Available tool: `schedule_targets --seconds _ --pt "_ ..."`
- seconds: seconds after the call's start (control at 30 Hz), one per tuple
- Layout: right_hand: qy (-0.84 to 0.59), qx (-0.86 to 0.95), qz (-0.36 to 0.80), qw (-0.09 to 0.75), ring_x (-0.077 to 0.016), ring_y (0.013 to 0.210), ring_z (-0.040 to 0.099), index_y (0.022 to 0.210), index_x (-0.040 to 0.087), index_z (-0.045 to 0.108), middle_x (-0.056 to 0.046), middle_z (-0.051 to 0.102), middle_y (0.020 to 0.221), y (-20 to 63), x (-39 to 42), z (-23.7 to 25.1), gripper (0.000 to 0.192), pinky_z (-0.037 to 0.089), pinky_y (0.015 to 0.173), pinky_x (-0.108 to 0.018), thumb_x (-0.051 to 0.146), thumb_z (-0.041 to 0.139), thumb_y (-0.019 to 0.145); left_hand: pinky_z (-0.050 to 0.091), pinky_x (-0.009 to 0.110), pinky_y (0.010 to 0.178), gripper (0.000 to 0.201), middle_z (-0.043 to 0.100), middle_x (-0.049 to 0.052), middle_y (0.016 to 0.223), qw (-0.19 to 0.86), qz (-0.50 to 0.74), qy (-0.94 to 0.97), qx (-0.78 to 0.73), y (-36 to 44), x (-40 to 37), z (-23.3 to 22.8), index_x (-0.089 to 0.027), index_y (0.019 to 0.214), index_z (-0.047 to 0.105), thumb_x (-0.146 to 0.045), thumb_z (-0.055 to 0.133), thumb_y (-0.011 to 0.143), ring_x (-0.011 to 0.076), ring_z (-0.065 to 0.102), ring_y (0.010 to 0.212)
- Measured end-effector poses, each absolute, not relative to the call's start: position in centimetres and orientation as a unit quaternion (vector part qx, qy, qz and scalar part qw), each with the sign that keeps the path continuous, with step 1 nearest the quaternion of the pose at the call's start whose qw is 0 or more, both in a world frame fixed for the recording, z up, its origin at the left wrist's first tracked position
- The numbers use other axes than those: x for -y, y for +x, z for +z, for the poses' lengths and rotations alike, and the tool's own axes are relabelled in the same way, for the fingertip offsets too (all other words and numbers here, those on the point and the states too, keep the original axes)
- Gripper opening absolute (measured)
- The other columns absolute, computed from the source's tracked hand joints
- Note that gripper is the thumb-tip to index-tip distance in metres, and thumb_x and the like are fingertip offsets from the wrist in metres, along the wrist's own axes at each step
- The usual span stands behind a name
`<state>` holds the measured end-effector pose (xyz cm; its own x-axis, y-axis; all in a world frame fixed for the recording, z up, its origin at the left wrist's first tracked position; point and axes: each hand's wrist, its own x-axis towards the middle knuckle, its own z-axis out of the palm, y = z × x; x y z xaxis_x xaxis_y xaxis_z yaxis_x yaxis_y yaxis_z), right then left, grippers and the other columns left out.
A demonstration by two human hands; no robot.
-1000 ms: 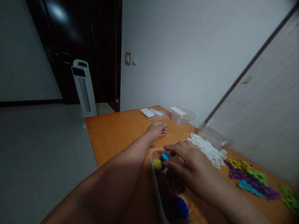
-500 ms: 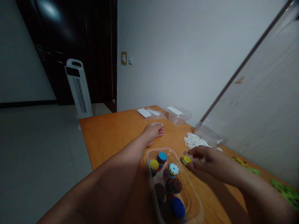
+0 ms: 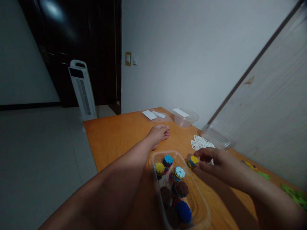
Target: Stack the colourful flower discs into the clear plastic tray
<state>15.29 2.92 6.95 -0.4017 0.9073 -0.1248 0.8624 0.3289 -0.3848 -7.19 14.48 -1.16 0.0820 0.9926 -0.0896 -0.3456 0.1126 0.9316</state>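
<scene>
My left hand (image 3: 159, 134) rests on the wooden table (image 3: 115, 137), its fingers curled into a loose fist, and I see nothing in it. Beyond the tub's right side, my right hand (image 3: 208, 160) pinches a small stack of notched plastic discs (image 3: 193, 160) between thumb and fingers. The stack has a yellow disc on top and blue below; it looks tilted, and the fingers partly cover it. Between my arms stands a clear plastic tub (image 3: 202, 204) with several stacks of notched discs, topped in blue (image 3: 168, 159), yellow (image 3: 159, 167), light blue (image 3: 179, 172), brown and dark blue.
White lattice-like pieces (image 3: 200, 142) lie beyond my right hand, by a clear plastic lid (image 3: 217, 137). A round clear container (image 3: 184, 118) and a clear bag with white cards (image 3: 150, 114) are at the far edge. Green pieces (image 3: 296, 195) lie right; a white tower appliance (image 3: 82, 89) stands left.
My right hand has closed its fingers around the yellow-topped disc stack, which now shows more of its blue side and tilts. My left hand stays put. The view has shifted slightly.
</scene>
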Motion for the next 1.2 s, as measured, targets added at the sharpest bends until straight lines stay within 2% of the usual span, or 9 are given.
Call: schedule_targets --seconds 0.1,0.2,0.33,0.5,0.7,0.87,1.0,1.2 --pt "-0.509 0.838 0.183 0.068 -0.0212 0.085 0.063 0.101 0.023 0.073 -0.004 0.071 0.096 13.5 -1.2 8.6 0.021 0.046 0.073 -0.032 0.035 0.060 0.089 0.050 0.025 0.074 0.014 0.061 0.003 0.076 0.618 0.543 0.399 -0.405 -7.2 -14.3 -1.1 -0.014 0.080 0.058 -0.023 0.060 0.090 0.0089 0.058 0.066" --pt "-0.475 0.859 0.180 0.065 -0.0216 0.093 0.063 0.100 0.025 0.073 -0.004 0.071 0.100 11.3 0.8 9.6 0.016 0.047 0.082 -0.032 0.028 0.065 0.087 0.051 0.026 0.075 0.015 0.060 0.003 0.076 0.617 0.543 0.400 -0.406 -7.2 -14.1 -1.0 -0.014 0.079 0.058 -0.022 0.058 0.091 0.0088 0.057 0.066" --pt "-0.440 0.875 0.194 0.058 -0.0201 0.088 0.061 0.095 0.024 0.072 -0.003 0.069 0.092 8.8 2.8 9.3 0.019 0.046 0.077 -0.030 0.014 0.065 0.082 0.050 0.025 0.073 0.015 0.060 0.003 0.075 0.614 0.542 0.401 -0.411 -7.2 -14.0 -0.9 -0.014 0.079 0.058 -0.022 0.058 0.091 0.0086 0.057 0.065" --pt "-0.458 0.863 0.211 0.036 -0.0189 0.080 0.058 0.086 0.025 0.073 -0.002 0.068 0.092 7.1 3.6 8.4 0.012 0.044 0.068 -0.028 0.018 0.072 0.076 0.050 0.024 0.073 0.014 0.060 0.003 0.077 0.610 0.542 0.405 -0.411 -7.2 -14.1 -1.1 -0.014 0.080 0.058 -0.023 0.058 0.091 0.0083 0.057 0.065" --pt "-0.455 0.869 0.186 0.062 -0.0201 0.090 0.062 0.097 0.025 0.072 -0.003 0.070 0.094 8.9 2.6 9.6 0.019 0.048 0.079 -0.031 0.015 0.062 0.084 0.050 0.023 0.072 0.016 0.061 0.003 0.076 0.609 0.547 0.410 -0.404 -7.2 -14.3 -1.4 -0.015 0.080 0.058 -0.027 0.063 0.089 0.0083 0.057 0.066" --pt "-0.499 0.849 0.150 0.091 -0.0209 0.085 0.064 0.102 0.023 0.073 -0.005 0.072 0.096 13.5 -0.2 9.5 0.020 0.049 0.075 -0.033 0.029 0.056 0.092 0.051 0.024 0.073 0.016 0.061 0.003 0.076 0.613 0.546 0.405 -0.403 -7.2 -14.4 -1.5 -0.015 0.080 0.059 -0.028 0.065 0.087 0.0089 0.059 0.067" --pt "-0.532 0.828 0.162 0.066 -0.0213 0.079 0.063 0.094 0.020 0.073 -0.006 0.073 0.087 16.2 -2.2 8.2 0.027 0.047 0.067 -0.032 0.041 0.055 0.094 0.051 0.024 0.074 0.015 0.061 0.003 0.076 0.614 0.546 0.404 -0.402 -7.3 -14.3 -1.3 -0.015 0.081 0.059 -0.027 0.064 0.088 0.0087 0.059 0.067" --pt "-0.549 0.810 0.202 0.046 -0.0208 0.076 0.063 0.109 0.020 0.074 -0.005 0.074 0.090 15.8 -3.0 6.3 0.033 0.046 0.066 -0.032 0.042 0.061 0.089 0.051 0.024 0.073 0.016 0.061 0.002 0.076 0.619 0.547 0.396 -0.402 -7.3 -14.2 -1.2 -0.015 0.079 0.058 -0.026 0.065 0.087 0.0081 0.058 0.067"
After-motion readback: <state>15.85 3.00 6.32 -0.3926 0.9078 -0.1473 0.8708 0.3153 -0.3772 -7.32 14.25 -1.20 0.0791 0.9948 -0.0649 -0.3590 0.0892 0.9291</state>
